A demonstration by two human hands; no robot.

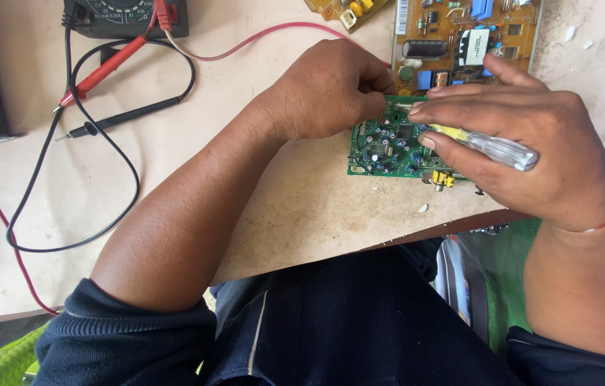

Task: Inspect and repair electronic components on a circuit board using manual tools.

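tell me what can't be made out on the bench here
Head view:
- Screwdriver tip: hidden behind the right hand fingers.
- Green circuit board: right part covered by the right hand, top edge by the left hand.
- Brown circuit board: cut off by the top edge.
- Multimeter: cut off by the top edge.

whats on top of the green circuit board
Small components stud the green circuit board. The left hand rests on its upper left edge, and the right hand holds a screwdriver over it. The tip is hidden by fingers.
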